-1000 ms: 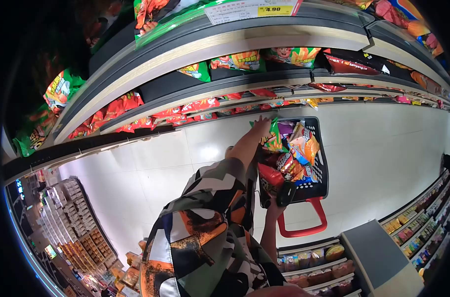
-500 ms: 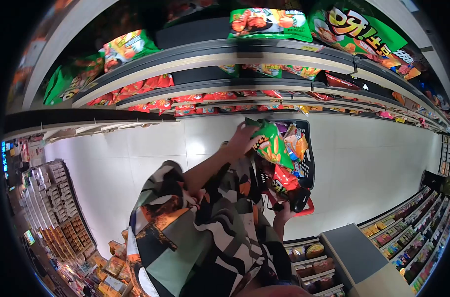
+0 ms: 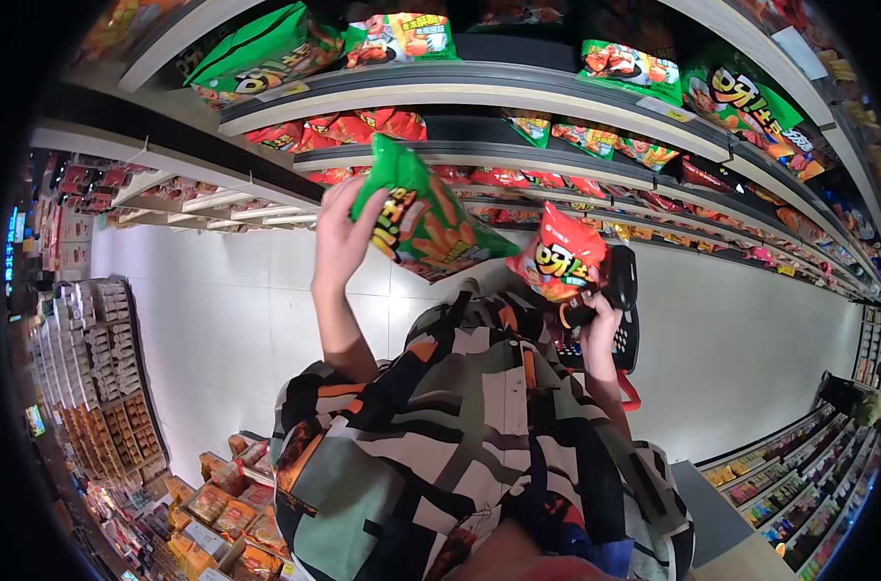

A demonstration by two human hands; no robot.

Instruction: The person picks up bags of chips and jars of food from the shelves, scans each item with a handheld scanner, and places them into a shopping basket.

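Note:
My left hand is raised in front of the snack shelves and grips a green snack bag by its edge. My right hand is lifted at chest height and holds a red snack bag together with a black handheld device. Just behind my right hand, a black shopping basket with a red handle is mostly hidden by my patterned shirt.
Tiered shelves of green and red snack bags run across the top. A white tiled aisle floor lies below them. More shelving with packaged goods stands at the left and lower right.
My left hand has lifted the green bag out of the basket, up and to the left toward the shelves. My right hand has risen with the red bag and device, covering the basket.

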